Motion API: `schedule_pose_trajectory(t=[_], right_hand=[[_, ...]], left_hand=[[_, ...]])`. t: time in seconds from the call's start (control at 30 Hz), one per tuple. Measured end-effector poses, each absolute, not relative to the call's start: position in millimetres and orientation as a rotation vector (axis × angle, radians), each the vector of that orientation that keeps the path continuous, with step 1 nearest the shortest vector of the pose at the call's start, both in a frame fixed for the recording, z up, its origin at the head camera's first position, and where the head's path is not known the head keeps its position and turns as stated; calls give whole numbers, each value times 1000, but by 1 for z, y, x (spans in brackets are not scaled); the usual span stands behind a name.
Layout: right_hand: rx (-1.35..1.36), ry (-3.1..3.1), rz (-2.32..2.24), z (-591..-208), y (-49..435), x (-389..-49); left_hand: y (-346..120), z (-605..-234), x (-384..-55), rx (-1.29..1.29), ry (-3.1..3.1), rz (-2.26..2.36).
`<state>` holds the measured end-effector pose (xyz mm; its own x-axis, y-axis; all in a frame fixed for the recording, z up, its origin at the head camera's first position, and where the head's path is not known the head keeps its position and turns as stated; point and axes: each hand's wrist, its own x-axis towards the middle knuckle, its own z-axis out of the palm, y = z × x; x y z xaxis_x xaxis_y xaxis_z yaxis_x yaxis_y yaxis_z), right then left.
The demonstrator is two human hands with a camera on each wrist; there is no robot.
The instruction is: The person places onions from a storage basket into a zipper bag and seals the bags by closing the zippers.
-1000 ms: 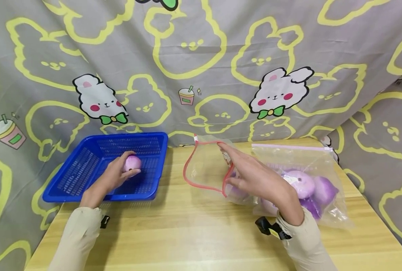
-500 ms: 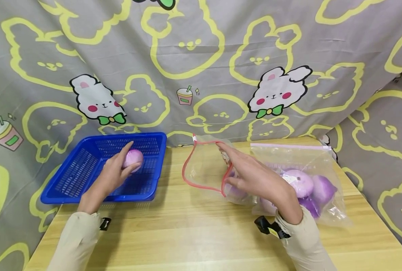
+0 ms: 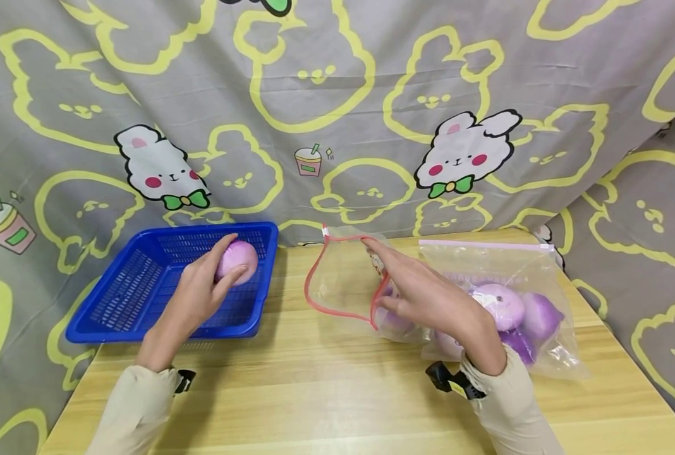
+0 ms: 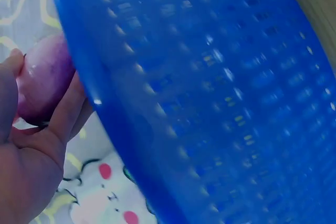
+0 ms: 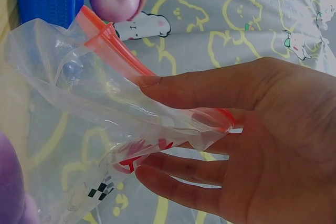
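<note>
A round pinkish-purple onion [image 3: 239, 262] is held between the thumb and fingers of my left hand [image 3: 192, 291], above the right side of the blue basket [image 3: 144, 278]. The left wrist view shows the onion [image 4: 47, 74] gripped just past the basket's rim [image 4: 86, 85]. My right hand [image 3: 437, 294] pinches the edge of a clear zip bag [image 3: 343, 272] with a red seal; its mouth gapes toward the basket. In the right wrist view the thumb [image 5: 205, 90] lies on one side of the bag's edge, with fingers on the other. Purple shows through the bag below this hand.
To the right lies a second clear zip bag [image 3: 485, 259] with a pale lilac seal and several purple onions [image 3: 501, 306] inside, partly behind the right forearm. Everything stands on a wooden table [image 3: 315, 392]. A grey patterned curtain [image 3: 349, 139] hangs behind and at the sides.
My left hand has lifted the onion from inside the basket and shifted it slightly right, toward the red-sealed bag. The right hand and the bag have stayed put.
</note>
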<state>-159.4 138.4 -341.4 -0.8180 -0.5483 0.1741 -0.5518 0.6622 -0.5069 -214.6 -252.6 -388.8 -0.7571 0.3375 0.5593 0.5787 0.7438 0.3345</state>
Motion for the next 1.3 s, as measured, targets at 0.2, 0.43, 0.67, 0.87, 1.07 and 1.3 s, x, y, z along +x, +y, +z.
schedule_pose_trajectory(t=[0.2,0.43,0.67,0.87,1.07,1.3], right_hand=[[948,-2845,881,-340,138,-159],[945,-2850,879,-342,137,-159],[950,-2848,873,-343,136,-160],[949,-2852,870,-343,137,-160],[935,-2858,876,-343,138,-160],[943,-2849,860,-343,138,-160]], left_hand=[[-235,-382,-207,-693,-2466,-766],[-216,-374,-198,-668,-2440,-848],[-200,-365,-187,-641,-2506,-936],[-187,-361,-179,-680,-2511,-989],[-171,-359,-173,-717,-2468,-995],[-155,-360,-167,-787,-2458,-1012]])
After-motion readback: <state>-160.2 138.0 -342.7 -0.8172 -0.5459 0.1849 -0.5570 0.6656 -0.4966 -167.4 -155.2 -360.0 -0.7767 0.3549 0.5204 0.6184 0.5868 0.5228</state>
